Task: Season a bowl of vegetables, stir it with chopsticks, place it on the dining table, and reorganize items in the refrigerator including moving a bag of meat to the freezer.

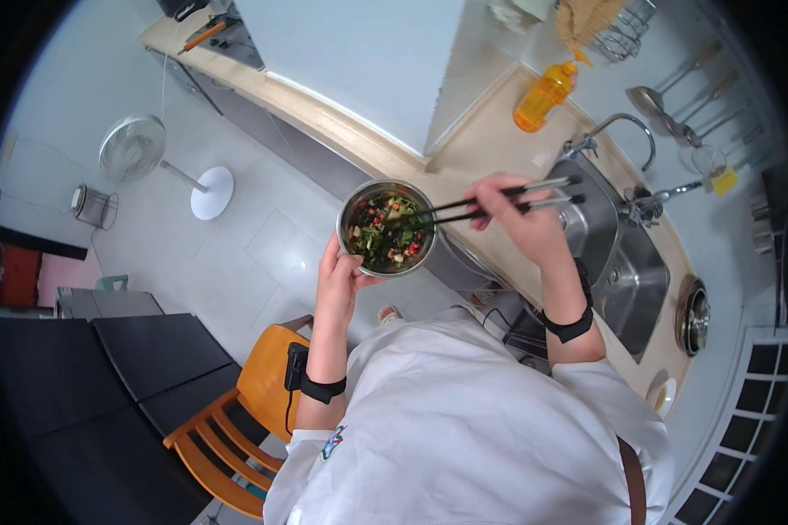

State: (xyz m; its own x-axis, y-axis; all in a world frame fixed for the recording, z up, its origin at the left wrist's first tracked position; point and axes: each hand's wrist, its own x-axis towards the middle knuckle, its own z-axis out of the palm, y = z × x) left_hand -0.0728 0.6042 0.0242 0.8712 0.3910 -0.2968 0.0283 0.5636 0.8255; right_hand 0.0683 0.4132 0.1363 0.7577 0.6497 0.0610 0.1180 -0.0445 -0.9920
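My left hand (339, 274) holds a round stainless steel bowl (428, 257) by its near left side, the thumb at the rim. Inside lies a dark sauce mix (384, 236) with chopped green herbs, red chili pieces and pale bits that look like garlic. Between the fingers of my right hand (509, 213) is a pair of black chopsticks (463, 213) with silvery upper ends. Their tips reach over the rim into the mix, where they blur into the dark contents. The bowl is held up in front of my body, off the counter.
On the right, a counter (486, 147) carries an orange pump bottle (544, 98) and a double steel sink (637, 295) with a faucet (630, 121). Utensils (650, 102) hang on the wall. To the left stand a wooden chair (269, 367), a dark table (164, 354) and a fan (133, 147).
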